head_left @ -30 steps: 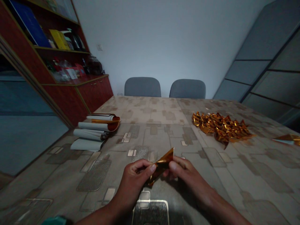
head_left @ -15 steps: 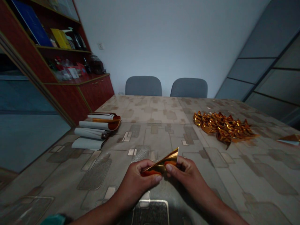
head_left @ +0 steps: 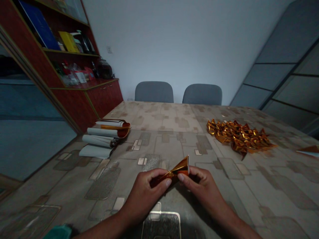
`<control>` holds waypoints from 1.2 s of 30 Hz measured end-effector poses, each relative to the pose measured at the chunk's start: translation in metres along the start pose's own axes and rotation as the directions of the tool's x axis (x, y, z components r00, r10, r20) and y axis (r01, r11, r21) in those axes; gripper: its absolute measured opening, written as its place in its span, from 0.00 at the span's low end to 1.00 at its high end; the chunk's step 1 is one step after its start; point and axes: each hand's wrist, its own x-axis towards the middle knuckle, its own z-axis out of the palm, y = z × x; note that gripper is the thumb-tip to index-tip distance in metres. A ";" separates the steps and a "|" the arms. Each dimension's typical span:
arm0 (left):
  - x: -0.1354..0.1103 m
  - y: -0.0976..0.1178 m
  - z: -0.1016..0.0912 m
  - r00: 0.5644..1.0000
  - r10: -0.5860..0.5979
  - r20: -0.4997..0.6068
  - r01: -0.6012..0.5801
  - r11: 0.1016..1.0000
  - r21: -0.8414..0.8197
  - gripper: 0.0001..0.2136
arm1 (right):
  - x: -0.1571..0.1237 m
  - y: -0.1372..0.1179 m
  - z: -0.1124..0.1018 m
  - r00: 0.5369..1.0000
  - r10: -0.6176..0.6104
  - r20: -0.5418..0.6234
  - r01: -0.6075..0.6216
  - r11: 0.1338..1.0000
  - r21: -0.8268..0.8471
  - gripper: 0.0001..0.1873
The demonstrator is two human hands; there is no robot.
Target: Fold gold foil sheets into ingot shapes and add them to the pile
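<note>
Over my feed, the gold foil piece (head_left: 183, 164) had just changed shape: half a second earlier its upper face ran in a broad fold, and now it narrowed to a creased waist between the thumbs. I took that as the middle being gathered in, the shaping still unfinished. It sat above the near part of the table (head_left: 171, 142), the left hand (head_left: 146, 192) pinching one end and the right hand (head_left: 203, 186) pinching near the flared, raised end.

I couldn't make out the fingertips beneath the foil — nor the end inside the left hand. Single pieces blurred together in the gold pile (head_left: 239, 134); a teal object (head_left: 57, 231) was cut off at the lower edge.
</note>
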 end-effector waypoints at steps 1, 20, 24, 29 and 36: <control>0.000 0.000 0.000 1.000 0.016 -0.007 -0.016 1.000 0.021 0.12 | 0.000 -0.001 0.000 1.000 -0.008 0.004 0.008 1.000 -0.005 0.12; 0.000 -0.007 0.006 0.988 -0.122 0.091 0.130 0.987 -0.089 0.09 | -0.003 0.003 0.002 0.998 0.003 -0.065 -0.001 1.000 0.027 0.16; -0.001 -0.009 0.006 0.970 -0.187 0.153 0.211 0.964 -0.161 0.11 | -0.005 0.004 0.005 0.997 0.008 -0.082 -0.004 0.999 0.054 0.15; 0.001 -0.011 0.005 0.927 -0.274 0.257 0.329 0.922 -0.205 0.16 | -0.004 0.002 0.006 0.995 0.028 -0.098 -0.024 0.999 0.046 0.16; 0.002 0.008 -0.004 0.994 0.003 0.110 -0.003 1.000 -0.003 0.14 | 0.001 -0.004 -0.005 0.997 0.077 -0.008 -0.077 0.997 0.029 0.17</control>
